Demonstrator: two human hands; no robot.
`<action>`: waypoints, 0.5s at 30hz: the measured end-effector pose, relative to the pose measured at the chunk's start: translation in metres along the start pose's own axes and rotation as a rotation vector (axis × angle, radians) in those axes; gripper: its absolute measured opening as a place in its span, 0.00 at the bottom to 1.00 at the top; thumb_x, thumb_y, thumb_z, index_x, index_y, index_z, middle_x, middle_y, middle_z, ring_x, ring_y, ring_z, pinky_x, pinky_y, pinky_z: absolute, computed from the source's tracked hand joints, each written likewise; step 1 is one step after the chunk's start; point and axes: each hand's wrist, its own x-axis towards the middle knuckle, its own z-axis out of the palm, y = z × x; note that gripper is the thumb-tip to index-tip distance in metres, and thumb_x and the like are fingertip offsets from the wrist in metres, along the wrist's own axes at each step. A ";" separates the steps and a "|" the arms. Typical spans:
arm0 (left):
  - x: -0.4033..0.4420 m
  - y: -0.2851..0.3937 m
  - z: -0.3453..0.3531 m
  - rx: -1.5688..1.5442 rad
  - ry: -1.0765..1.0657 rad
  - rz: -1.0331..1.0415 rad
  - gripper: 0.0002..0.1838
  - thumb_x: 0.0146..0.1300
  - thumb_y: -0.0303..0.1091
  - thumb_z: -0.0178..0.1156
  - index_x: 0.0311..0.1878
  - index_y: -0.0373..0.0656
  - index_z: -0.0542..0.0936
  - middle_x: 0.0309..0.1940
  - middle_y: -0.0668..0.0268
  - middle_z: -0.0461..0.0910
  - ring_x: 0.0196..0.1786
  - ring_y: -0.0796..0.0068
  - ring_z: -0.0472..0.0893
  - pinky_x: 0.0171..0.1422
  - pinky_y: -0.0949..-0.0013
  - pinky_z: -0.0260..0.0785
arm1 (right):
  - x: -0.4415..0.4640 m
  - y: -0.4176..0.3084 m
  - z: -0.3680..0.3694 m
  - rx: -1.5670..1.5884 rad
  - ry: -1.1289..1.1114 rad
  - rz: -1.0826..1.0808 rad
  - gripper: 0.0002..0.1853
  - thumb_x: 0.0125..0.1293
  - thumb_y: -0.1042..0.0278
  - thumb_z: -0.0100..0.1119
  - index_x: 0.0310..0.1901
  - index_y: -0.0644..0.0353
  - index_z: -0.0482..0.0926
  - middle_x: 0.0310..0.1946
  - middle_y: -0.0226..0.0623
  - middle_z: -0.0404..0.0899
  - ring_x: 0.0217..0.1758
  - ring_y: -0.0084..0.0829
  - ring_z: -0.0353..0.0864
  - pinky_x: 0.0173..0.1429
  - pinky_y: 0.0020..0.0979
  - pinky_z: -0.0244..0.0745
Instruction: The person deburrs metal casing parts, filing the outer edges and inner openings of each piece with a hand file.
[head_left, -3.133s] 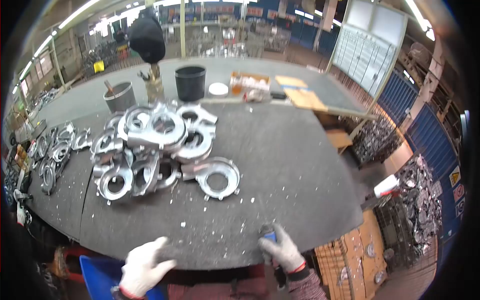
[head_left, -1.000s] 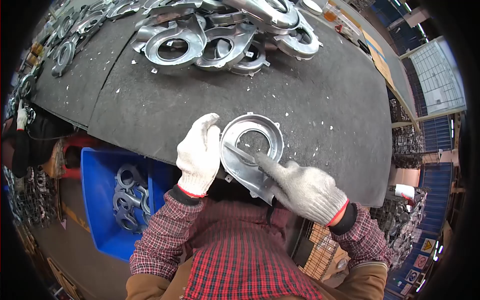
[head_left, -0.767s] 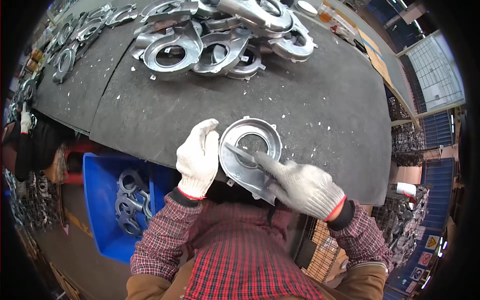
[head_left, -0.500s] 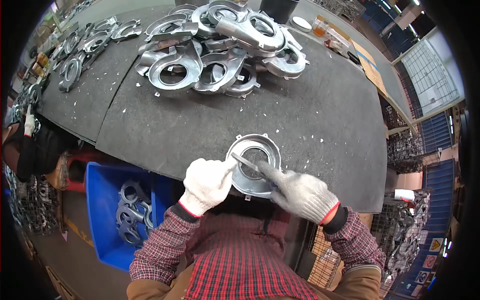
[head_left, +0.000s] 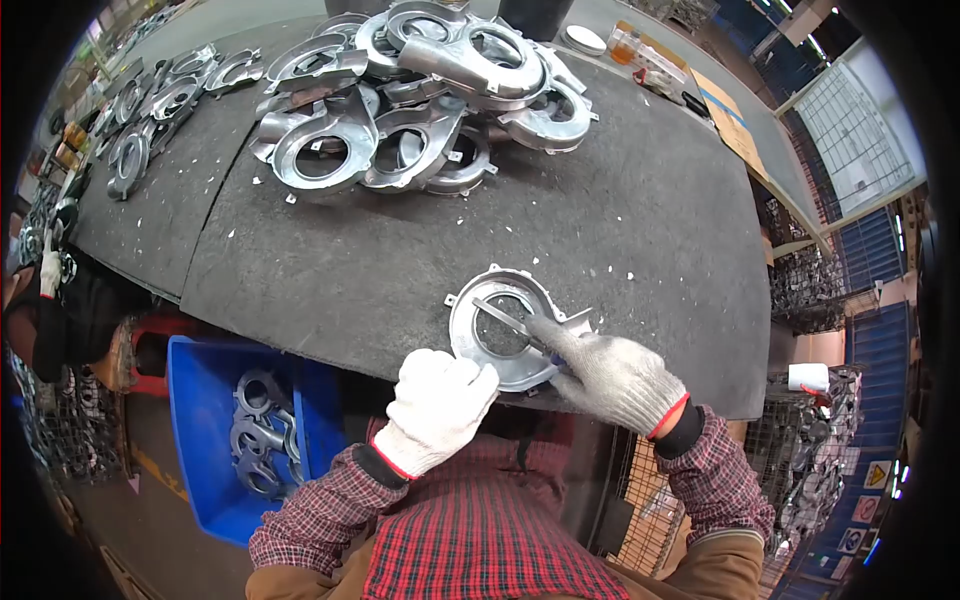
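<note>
A ring-shaped metal casting [head_left: 466, 328] lies at the near edge of the dark table, its spout now toward the right. My left hand [head_left: 440, 405], in a white glove, has its fingers closed on the casting's lower left rim. In my gloved right hand [head_left: 603, 375] is a tool with a flat metal blade [head_left: 498, 315]; the blade reaches across the ring's opening to its upper left inner edge. The fingers of my right hand are wrapped round the handle, which is mostly hidden.
A pile of castings [head_left: 420, 110] stands farther back on the table [head_left: 350, 260], with more castings [head_left: 165, 95] at the far left. Below the table's left edge, a blue bin [head_left: 205, 450] holds several castings. A co-worker's gloved hand [head_left: 50, 272] shows at far left.
The casting came to the table's near edge and has been turned, its spout moving from the lower right to the right. My left hand moved from beside it to its lower left rim.
</note>
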 end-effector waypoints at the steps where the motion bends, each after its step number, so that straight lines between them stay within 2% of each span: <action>1: 0.002 0.002 0.002 0.015 0.020 0.013 0.15 0.54 0.33 0.80 0.45 0.49 0.88 0.33 0.71 0.80 0.36 0.64 0.82 0.47 0.55 0.72 | 0.000 0.003 0.003 0.004 0.055 -0.040 0.37 0.73 0.65 0.66 0.82 0.52 0.69 0.39 0.51 0.91 0.36 0.51 0.94 0.38 0.50 0.89; 5: 0.011 0.001 0.005 -0.009 0.090 0.032 0.14 0.52 0.34 0.80 0.42 0.49 0.89 0.36 0.71 0.81 0.38 0.64 0.82 0.54 0.52 0.74 | 0.002 0.010 0.008 -0.033 0.149 -0.038 0.38 0.72 0.65 0.66 0.83 0.48 0.68 0.38 0.51 0.91 0.35 0.50 0.94 0.37 0.50 0.89; 7: 0.017 -0.003 0.008 -0.058 0.072 0.141 0.14 0.50 0.34 0.80 0.41 0.49 0.89 0.36 0.70 0.81 0.40 0.63 0.83 0.63 0.45 0.75 | 0.004 -0.001 -0.005 0.030 0.056 -0.047 0.39 0.71 0.66 0.66 0.83 0.43 0.68 0.37 0.49 0.90 0.34 0.49 0.94 0.36 0.50 0.89; 8: 0.018 -0.003 0.011 -0.057 0.070 0.142 0.14 0.50 0.34 0.80 0.41 0.49 0.89 0.36 0.70 0.81 0.40 0.63 0.83 0.63 0.45 0.75 | 0.004 0.002 -0.005 0.032 0.056 -0.047 0.39 0.71 0.66 0.66 0.83 0.43 0.68 0.37 0.49 0.90 0.34 0.49 0.94 0.36 0.50 0.89; 10: 0.015 -0.005 0.016 -0.094 0.037 0.141 0.14 0.49 0.34 0.80 0.41 0.49 0.89 0.37 0.70 0.83 0.41 0.63 0.85 0.71 0.39 0.75 | 0.002 0.005 -0.003 -0.019 0.055 -0.024 0.39 0.71 0.68 0.65 0.84 0.40 0.68 0.36 0.49 0.90 0.34 0.50 0.94 0.36 0.50 0.89; 11: 0.014 -0.006 0.019 -0.094 0.034 0.138 0.14 0.49 0.34 0.80 0.41 0.49 0.89 0.37 0.70 0.83 0.41 0.63 0.85 0.71 0.39 0.75 | 0.002 0.004 -0.006 -0.016 0.052 -0.025 0.39 0.71 0.68 0.65 0.84 0.40 0.68 0.36 0.49 0.90 0.34 0.50 0.94 0.36 0.50 0.89; 13: 0.013 -0.008 0.022 -0.104 0.038 0.147 0.16 0.48 0.33 0.81 0.41 0.49 0.89 0.36 0.69 0.84 0.40 0.62 0.86 0.73 0.36 0.75 | 0.003 0.001 -0.015 -0.048 -0.078 0.058 0.39 0.71 0.65 0.66 0.84 0.43 0.68 0.44 0.54 0.90 0.42 0.53 0.94 0.44 0.51 0.91; 15: 0.015 -0.007 0.022 -0.134 0.069 0.139 0.16 0.47 0.33 0.81 0.41 0.48 0.89 0.35 0.68 0.85 0.39 0.62 0.86 0.73 0.36 0.76 | 0.000 0.008 -0.014 -0.043 -0.075 0.072 0.39 0.71 0.65 0.66 0.84 0.43 0.67 0.44 0.54 0.90 0.43 0.53 0.94 0.45 0.51 0.91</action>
